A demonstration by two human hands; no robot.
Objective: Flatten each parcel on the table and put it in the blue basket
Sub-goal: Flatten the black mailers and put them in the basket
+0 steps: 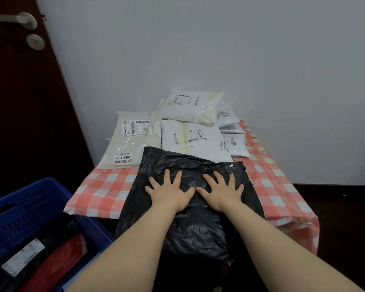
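here the left hand (170,191) and right hand (222,191) lie flat, fingers spread, pressing on the black parcel (190,224) at the table's (97,190) near edge; its lower part hangs over and is lost in shadow. white parcels (190,140) pile at the far edge, some hidden behind others. the blue basket (28,207), cut off at the left, holds black and red parcels

"47-4-2402" and "5元" on the left white parcel's label (123,158)
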